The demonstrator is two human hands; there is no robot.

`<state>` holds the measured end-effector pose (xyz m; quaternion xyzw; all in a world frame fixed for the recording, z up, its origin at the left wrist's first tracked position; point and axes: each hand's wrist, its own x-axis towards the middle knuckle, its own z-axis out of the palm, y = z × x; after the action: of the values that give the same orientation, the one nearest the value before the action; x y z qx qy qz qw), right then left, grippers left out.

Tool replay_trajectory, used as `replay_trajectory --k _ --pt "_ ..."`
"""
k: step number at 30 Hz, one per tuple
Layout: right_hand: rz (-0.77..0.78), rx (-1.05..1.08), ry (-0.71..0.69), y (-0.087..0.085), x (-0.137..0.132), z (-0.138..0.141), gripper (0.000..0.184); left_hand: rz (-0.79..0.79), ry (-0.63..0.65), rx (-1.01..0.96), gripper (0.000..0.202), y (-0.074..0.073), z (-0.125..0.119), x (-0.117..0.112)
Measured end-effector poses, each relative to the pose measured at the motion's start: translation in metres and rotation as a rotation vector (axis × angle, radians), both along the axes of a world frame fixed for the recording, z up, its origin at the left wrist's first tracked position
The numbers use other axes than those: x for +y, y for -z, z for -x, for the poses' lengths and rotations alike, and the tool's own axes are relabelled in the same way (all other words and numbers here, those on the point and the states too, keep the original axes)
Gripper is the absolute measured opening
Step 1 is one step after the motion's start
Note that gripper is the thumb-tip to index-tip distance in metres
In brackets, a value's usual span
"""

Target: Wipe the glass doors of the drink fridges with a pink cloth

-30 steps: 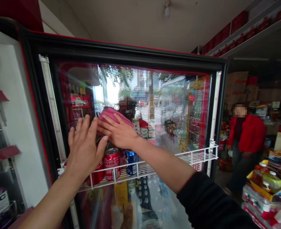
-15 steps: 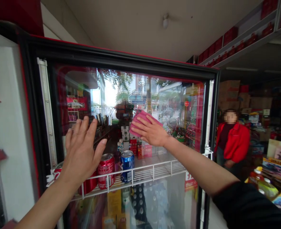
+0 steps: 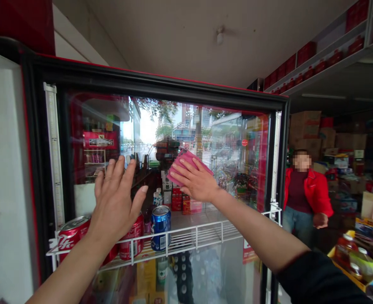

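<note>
My right hand (image 3: 196,180) lies flat over a pink cloth (image 3: 186,164), holding it against the glass pane (image 3: 230,143) of a black-framed fridge door. My left hand (image 3: 118,198) is open, fingers spread, palm toward the glass at the left; whether it touches the pane I cannot tell. Below the hands, a white wire rack (image 3: 195,238) on the door carries a blue can (image 3: 161,226) and several red cans (image 3: 74,230). Part of the red cans is hidden behind my left hand and forearm.
A person in a red jacket (image 3: 321,190) stands beyond the door to the right. Bottles in a yellow box (image 3: 332,253) are at lower right, with cardboard boxes (image 3: 305,126) farther back. The black door frame (image 3: 161,82) borders the pane. A white wall panel (image 3: 2,169) is on the left.
My right hand and the cloth have shifted slightly left. My left hand has moved right in view, uncovering more of the leftmost red can. The person in red has changed stance.
</note>
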<state>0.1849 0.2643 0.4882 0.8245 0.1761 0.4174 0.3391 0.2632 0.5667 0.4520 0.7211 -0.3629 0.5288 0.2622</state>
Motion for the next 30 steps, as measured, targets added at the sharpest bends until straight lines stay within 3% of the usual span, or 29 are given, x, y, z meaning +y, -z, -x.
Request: replay_trajectory --k 6,9,13,15,18,20,24,30 --pt "-0.143 -0.103 0.087 0.012 -0.08 0.041 0.075 0.004 -0.005 0.004 0.074 0.001 0.001 -0.006" --pt "-0.317 -0.25 0.142 0.019 -0.108 0.051 0.073 -0.002 -0.005 0.021 0.073 0.0 0.004 -0.013" --pt "-0.807 -0.711 0.191 0.026 -0.098 0.032 0.071 -0.012 0.002 0.03 0.073 -0.004 0.014 -0.026" --pt "-0.914 -0.798 0.187 0.028 -0.075 0.017 0.074 -0.019 0.015 0.02 0.073 -0.006 0.019 -0.035" --pt "-0.707 -0.526 0.16 0.033 -0.048 0.007 0.075 -0.04 0.037 -0.004 0.074 -0.007 0.025 -0.049" --pt "-0.525 -0.327 0.138 0.035 -0.046 0.013 0.074 -0.052 0.044 -0.014 0.074 -0.007 0.027 -0.058" --pt "-0.386 -0.244 0.108 0.037 -0.08 0.035 0.074 -0.063 0.041 -0.013 0.074 -0.008 0.028 -0.07" --pt "-0.472 -0.425 0.138 0.042 -0.143 0.057 0.074 -0.079 0.048 -0.027 0.074 -0.008 0.027 -0.087"
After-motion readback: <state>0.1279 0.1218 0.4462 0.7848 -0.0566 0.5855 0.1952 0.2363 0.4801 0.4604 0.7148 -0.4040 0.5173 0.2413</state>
